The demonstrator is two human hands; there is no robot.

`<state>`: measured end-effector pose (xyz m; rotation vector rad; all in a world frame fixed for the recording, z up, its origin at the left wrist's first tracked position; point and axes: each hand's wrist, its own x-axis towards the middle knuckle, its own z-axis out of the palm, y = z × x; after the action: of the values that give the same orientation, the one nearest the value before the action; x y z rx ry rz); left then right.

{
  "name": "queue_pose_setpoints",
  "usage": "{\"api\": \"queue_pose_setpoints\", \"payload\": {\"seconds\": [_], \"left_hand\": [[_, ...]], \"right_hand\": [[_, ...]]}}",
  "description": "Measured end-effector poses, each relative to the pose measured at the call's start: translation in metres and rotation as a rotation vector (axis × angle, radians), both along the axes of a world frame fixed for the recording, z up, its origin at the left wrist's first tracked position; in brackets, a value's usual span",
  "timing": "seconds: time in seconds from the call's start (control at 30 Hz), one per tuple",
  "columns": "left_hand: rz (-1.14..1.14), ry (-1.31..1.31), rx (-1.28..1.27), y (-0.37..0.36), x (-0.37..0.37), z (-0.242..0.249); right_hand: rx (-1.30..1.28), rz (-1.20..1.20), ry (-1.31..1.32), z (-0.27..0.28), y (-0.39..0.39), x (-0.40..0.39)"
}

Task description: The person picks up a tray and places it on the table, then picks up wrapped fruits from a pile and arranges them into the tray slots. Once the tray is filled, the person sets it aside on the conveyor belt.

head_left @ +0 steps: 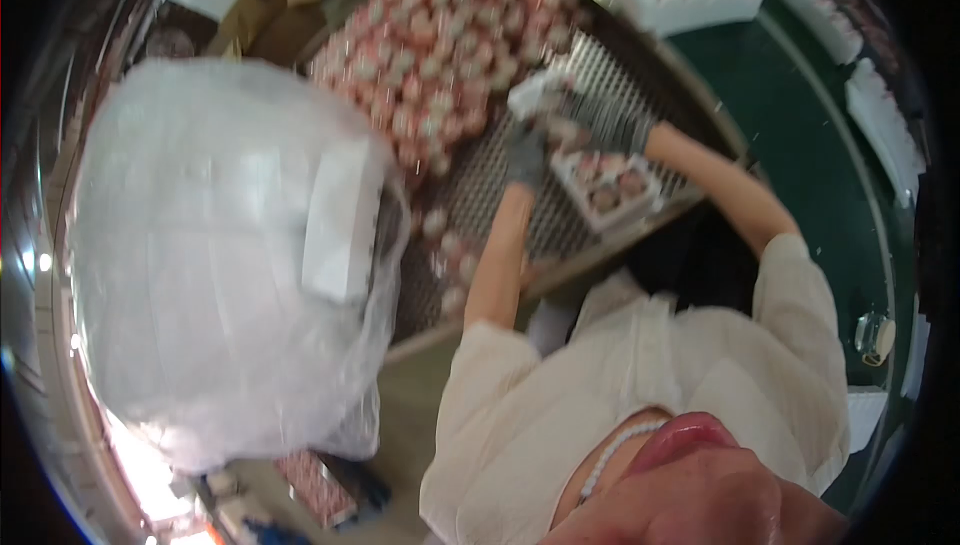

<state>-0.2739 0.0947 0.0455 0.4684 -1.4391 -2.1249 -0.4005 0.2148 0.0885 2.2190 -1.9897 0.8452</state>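
My left hand (525,157), in a grey glove, is over a perforated metal work surface (500,170), its fingers curled in toward a pinkish thing I cannot make out. Just to its right is my right hand (615,125), in a striped grey glove, smeared by motion so its fingers do not show clearly. Close below the hands sits a white foam tray (612,217) with round pink-and-white pieces (630,183) in its cells. Beyond the fingers lies a small white container (538,93), partly covered by the right hand.
A large heap of round pink-and-white pieces (430,55) covers the surface's far left. A big clear plastic bag (200,265) holding white trays (340,220) stands at left. On the green surface (820,155) at right is a filled white tray (685,10), with more along its edge.
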Motion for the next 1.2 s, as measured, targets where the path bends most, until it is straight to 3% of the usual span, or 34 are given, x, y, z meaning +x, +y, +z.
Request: {"api": "queue_pose_setpoints", "payload": {"seconds": [0.03, 0.1, 0.13, 0.2, 0.23, 0.27, 0.3, 0.37, 0.43, 0.47, 0.53, 0.57, 0.63, 0.67, 0.7, 0.73, 0.77, 0.8, 0.83, 0.87, 0.97, 1.03, 1.1, 1.13, 1.2], "left_hand": [[-0.001, -0.030, -0.115, -0.002, -0.003, 0.001], [-0.085, -0.149, -0.098, -0.013, -0.005, -0.007], [-0.053, -0.142, -0.501, -0.012, 0.001, -0.002], [-0.011, -0.243, -0.039, -0.019, -0.011, -0.001], [-0.023, -0.223, -0.049, -0.020, -0.015, -0.001], [0.013, -0.230, -0.021, -0.020, -0.013, 0.003], [0.047, -0.241, 0.009, -0.019, -0.012, 0.005], [0.009, -0.272, 0.073, -0.038, -0.023, -0.020], [-0.102, -0.250, -0.613, -0.046, -0.021, -0.033], [-0.100, -0.255, -0.608, -0.042, -0.017, -0.027], [-0.045, -0.403, -0.023, -0.029, -0.012, -0.001], [-0.044, -0.409, -0.020, -0.027, -0.012, 0.006], [-0.280, 0.195, 0.070, -0.026, -0.010, 0.013], [-0.191, 0.163, 0.198, -0.025, -0.014, 0.008], [-0.084, 0.126, 0.325, -0.025, -0.020, 0.002], [0.013, 0.103, 0.186, -0.023, -0.019, -0.005], [0.102, 0.072, 0.045, -0.021, -0.019, -0.009], [0.113, 0.041, 0.040, -0.019, -0.019, -0.007], [0.118, 0.017, 0.036, -0.016, -0.019, 0.001], [0.139, -0.107, 0.034, -0.010, -0.018, 0.013], [0.129, -0.362, 0.008, -0.028, -0.026, 0.002], [0.101, -0.356, -0.136, -0.050, -0.038, -0.030], [0.248, -0.090, -0.544, -0.055, -0.042, -0.042], [0.322, -0.200, -0.993, -0.062, -0.042, -0.041], [0.275, -0.311, -0.957, -0.067, -0.046, -0.036]], "right_hand": [[0.036, 0.009, 0.139, 0.018, 0.005, 0.014], [-0.071, 0.009, 0.090, 0.008, 0.002, 0.011], [0.040, 0.046, 0.100, -0.005, -0.004, 0.003], [0.203, 0.089, 0.087, 0.012, -0.005, 0.004], [0.258, 0.101, 0.071, 0.032, 0.001, 0.012], [0.074, 0.105, 0.069, 0.029, -0.008, 0.013], [0.072, 0.105, 0.076, 0.025, -0.006, 0.010], [0.101, -0.025, 0.214, 0.023, -0.003, 0.009], [0.109, -0.047, 0.190, 0.018, -0.007, 0.005], [0.054, -0.075, 0.221, 0.016, -0.007, 0.005], [-0.063, -0.102, 0.294, 0.022, -0.004, 0.011], [-0.060, -0.100, 0.288, 0.022, -0.005, 0.013], [0.068, -0.196, 0.280, 0.017, -0.010, 0.014], [-0.353, -0.048, 0.437, -0.011, -0.018, 0.001], [-0.301, -0.062, 0.241, -0.019, -0.027, 0.001], [-0.042, -0.091, -0.116, -0.008, -0.023, 0.005], [-0.088, -0.019, -0.248, -0.017, -0.032, 0.001], [-0.121, -0.038, -0.199, -0.010, -0.027, 0.002], [0.078, 0.036, -0.509, -0.017, -0.029, -0.005], [0.116, -0.056, -0.612, -0.017, -0.029, -0.002], [0.157, -0.250, -0.503, -0.015, -0.036, 0.000], [0.153, -0.316, -0.526, -0.017, -0.047, -0.007], [0.166, -0.396, -0.592, -0.025, -0.062, -0.015], [0.210, -0.392, -0.537, -0.028, -0.072, -0.025], [0.248, -0.387, -0.476, -0.030, -0.083, -0.032]]}}
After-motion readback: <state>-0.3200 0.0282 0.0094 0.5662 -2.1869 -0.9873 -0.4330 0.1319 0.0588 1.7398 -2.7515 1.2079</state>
